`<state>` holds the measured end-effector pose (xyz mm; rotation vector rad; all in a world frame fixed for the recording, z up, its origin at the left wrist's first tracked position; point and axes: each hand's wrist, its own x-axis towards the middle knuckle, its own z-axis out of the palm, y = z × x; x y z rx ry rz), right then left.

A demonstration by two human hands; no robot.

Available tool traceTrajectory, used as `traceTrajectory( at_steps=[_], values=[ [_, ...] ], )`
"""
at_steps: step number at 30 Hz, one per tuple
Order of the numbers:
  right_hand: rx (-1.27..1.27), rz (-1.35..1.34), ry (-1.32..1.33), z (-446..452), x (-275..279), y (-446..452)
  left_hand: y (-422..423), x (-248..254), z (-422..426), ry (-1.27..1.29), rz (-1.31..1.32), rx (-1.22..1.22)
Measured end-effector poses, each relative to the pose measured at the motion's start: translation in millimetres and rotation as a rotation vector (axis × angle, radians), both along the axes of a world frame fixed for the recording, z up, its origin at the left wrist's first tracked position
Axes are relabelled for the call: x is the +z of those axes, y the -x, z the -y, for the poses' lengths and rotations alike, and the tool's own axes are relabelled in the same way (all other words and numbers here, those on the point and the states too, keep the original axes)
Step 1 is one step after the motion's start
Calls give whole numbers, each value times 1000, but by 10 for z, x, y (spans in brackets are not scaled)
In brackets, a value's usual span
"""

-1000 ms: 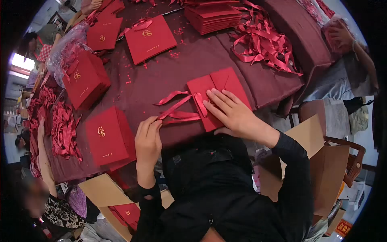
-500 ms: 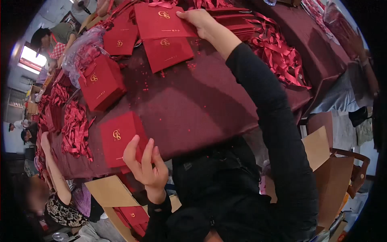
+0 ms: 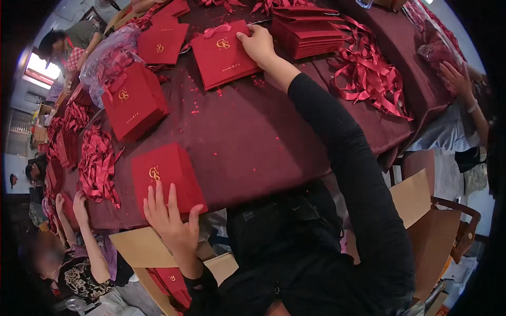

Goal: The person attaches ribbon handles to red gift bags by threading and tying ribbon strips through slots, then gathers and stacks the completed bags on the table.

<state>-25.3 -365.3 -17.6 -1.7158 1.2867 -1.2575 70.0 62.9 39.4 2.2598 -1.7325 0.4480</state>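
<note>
At the table's far middle, my right hand (image 3: pixel 259 48) grips the right edge of a red gift bag (image 3: pixel 224 57) with a gold monogram and a pink ribbon handle. The thumb lies on its front, and the bag rests on another one. My left hand (image 3: pixel 171 216) is open, fingers spread over the lower part of a stack of red gift bags (image 3: pixel 171 163) at the near left edge. Whether its palm presses on them I cannot tell. A thicker bag stack (image 3: pixel 134 105) stands beyond it.
Loose red ribbons (image 3: pixel 369 79) lie right of a tall bag pile (image 3: pixel 308 37); more ribbons (image 3: pixel 97 166) lie left. Red specks dot the dark red tablecloth (image 3: pixel 237 142). Open cardboard boxes (image 3: pixel 142 247) (image 3: pixel 432 242) flank me. Other people's hands (image 3: pixel 79 210) (image 3: pixel 456 79) are at both sides.
My right hand has lowered its bag toward me, onto the one beneath, squaring the two. My left hand has moved down and flattened, its fingers straightening over the near stack.
</note>
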Motion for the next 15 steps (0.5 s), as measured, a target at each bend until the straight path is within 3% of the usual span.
traceTrajectory(
  at_steps=[7,10,11,12,14,15],
  values=[
    [-10,-43,75,-47,-95,-13,-108,-107,-35,-106,-85,-36],
    [-267,-270,433,-104,-146,10,-126,-98,-61,-127,-59,-37],
    [-334,-226,620,-105,-136,39,-121,-57,-67,-145,-62,-59],
    [-342,-232,618,-154,-48,156,-97,-33,-49,-147,-65,-68],
    [97,-437,599,-432,271,542,-16,2,-30,-108,-88,-90],
    [81,-608,690,-581,344,767,26,5,-14,-104,-92,-86]
  ],
)
